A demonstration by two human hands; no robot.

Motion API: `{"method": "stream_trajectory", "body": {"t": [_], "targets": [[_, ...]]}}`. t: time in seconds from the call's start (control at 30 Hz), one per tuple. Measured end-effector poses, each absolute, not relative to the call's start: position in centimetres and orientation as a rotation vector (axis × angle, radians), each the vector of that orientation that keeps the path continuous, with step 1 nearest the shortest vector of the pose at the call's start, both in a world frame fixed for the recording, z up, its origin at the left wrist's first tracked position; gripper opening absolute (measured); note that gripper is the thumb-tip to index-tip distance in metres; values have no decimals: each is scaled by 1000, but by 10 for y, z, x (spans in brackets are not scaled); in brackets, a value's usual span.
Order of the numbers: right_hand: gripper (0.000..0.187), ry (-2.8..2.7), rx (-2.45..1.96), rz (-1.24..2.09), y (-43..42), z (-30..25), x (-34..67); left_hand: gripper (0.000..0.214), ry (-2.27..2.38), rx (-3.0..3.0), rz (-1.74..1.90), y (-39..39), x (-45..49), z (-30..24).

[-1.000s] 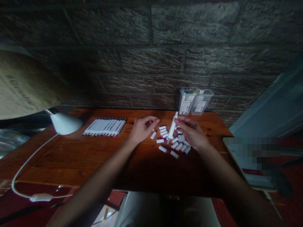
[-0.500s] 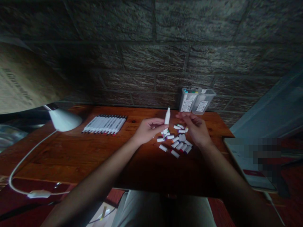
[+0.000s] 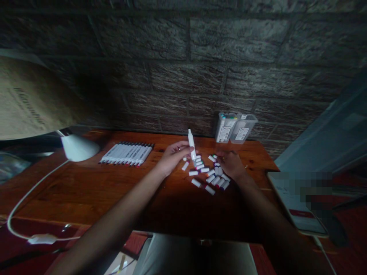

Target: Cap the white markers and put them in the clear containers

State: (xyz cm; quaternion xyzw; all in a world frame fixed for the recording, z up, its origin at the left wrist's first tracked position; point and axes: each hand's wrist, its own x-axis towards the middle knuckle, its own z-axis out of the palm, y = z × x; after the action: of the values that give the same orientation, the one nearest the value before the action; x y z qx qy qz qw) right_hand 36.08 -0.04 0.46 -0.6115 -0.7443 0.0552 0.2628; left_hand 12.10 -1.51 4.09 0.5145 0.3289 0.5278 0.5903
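Note:
My left hand [image 3: 173, 156] is closed around a white marker [image 3: 192, 144], held almost upright with a narrow bare tip pointing up. Beneath and to the right of it lie several loose white marker caps [image 3: 210, 178] with coloured ends, scattered on the wooden table. My right hand [image 3: 233, 164] is down at the far right side of these caps, fingers curled together. A cap with a green end [image 3: 212, 157] lies just left of its fingertips. Whether the fingers grip a cap is hidden in the dim light.
Several markers [image 3: 127, 153] lie in a neat row on the table [image 3: 114, 194] at left. A lamp base [image 3: 78, 147] stands beyond them. Two clear plastic cases [image 3: 242, 130] stand by the stone wall, the left one holding markers. A tablet-like device [image 3: 304, 219] lies at right.
My right hand has come down from above the table to the caps. My left hand with the marker has shifted left, and the view has moved slightly.

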Motion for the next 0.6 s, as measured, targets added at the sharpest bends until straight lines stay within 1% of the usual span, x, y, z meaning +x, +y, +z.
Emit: {"method": "stream_trajectory", "body": {"t": [0.27, 0.37, 0.4, 0.47, 0.53, 0.6], "targets": [[19, -1950, -1587, 304, 4, 2, 364, 26, 752, 1146, 1199, -17, 122, 45], [17, -1798, -1437, 456, 3, 5, 361, 23, 738, 1094, 1241, -17, 121, 49], [18, -1721, -1342, 517, 3, 8, 360, 22, 726, 1071, 1258, -17, 120, 50], [27, -1586, -1150, 619, 0, 14, 359, 20, 705, 1012, 1299, -16, 119, 52], [34, -1521, -1018, 683, -5, 21, 357, 22, 699, 945, 1337, -16, 118, 55], [36, -1533, -937, 698, -11, 26, 354, 27, 703, 898, 1355, -15, 117, 56]]}}
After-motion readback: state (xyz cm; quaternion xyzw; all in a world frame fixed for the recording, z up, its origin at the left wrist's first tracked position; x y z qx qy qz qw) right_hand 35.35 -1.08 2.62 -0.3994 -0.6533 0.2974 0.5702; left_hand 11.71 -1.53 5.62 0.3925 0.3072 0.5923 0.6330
